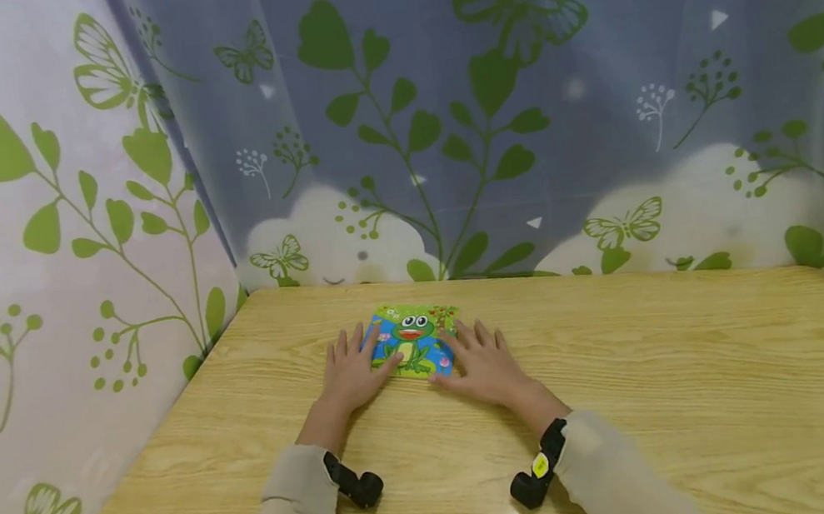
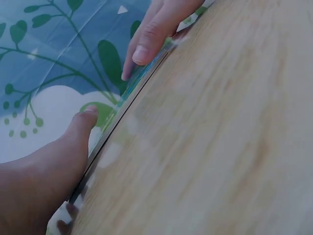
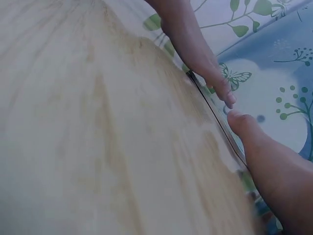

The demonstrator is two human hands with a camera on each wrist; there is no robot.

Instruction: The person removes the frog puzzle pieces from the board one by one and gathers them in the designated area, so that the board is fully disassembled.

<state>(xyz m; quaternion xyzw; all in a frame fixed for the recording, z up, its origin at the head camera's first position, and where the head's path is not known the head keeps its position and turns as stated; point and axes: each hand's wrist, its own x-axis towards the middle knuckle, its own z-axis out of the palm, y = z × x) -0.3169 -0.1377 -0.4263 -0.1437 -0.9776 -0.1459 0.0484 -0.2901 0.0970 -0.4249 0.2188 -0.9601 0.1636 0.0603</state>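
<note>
A flat rectangular card or board (image 1: 410,349) with a colourful frog picture lies on the wooden table. My left hand (image 1: 353,378) rests on its left side, fingers spread and the thumb over the picture. On the right edge lies my right hand (image 1: 490,370), fingers also spread. In the left wrist view the board's thin dark edge (image 2: 117,117) shows between my left hand (image 2: 54,169) and the other hand. From the right wrist, my right hand (image 3: 279,166) appears beside that edge, its thumb near the left hand's fingertips.
The wooden table (image 1: 680,371) extends on both sides of the hands. Behind it hangs a blue-grey curtain (image 1: 592,104) with green leaves and butterflies, and a pale one (image 1: 19,248) hangs at the left. Each wrist bears a black device.
</note>
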